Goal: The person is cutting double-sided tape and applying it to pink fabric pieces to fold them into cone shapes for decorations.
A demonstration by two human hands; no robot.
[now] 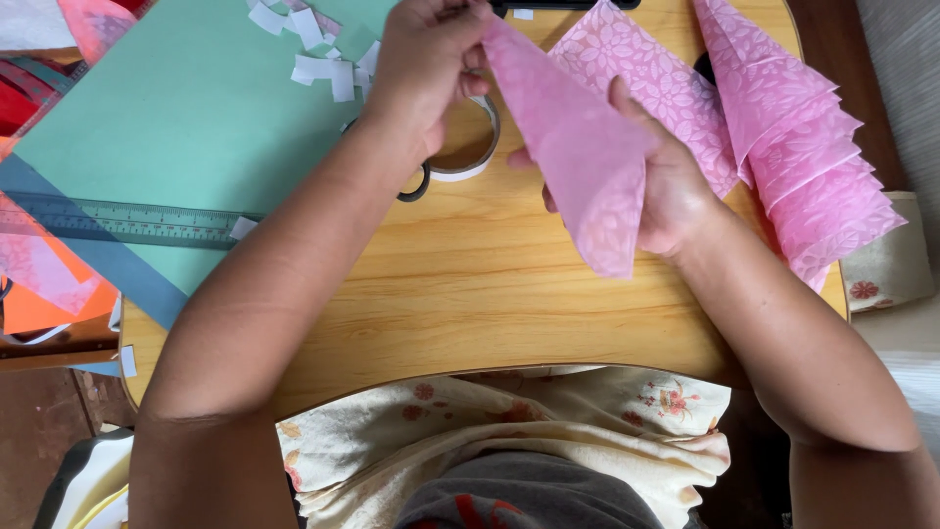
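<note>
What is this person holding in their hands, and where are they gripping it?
A folded pink patterned paper. The left hand pinches its narrow top tip; the right hand grips its right edge near the middle.

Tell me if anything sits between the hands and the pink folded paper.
Nothing does. Both the left hand and right hand already hold the pink folded paper directly, above the wooden table; the tape roll lies underneath.
</note>
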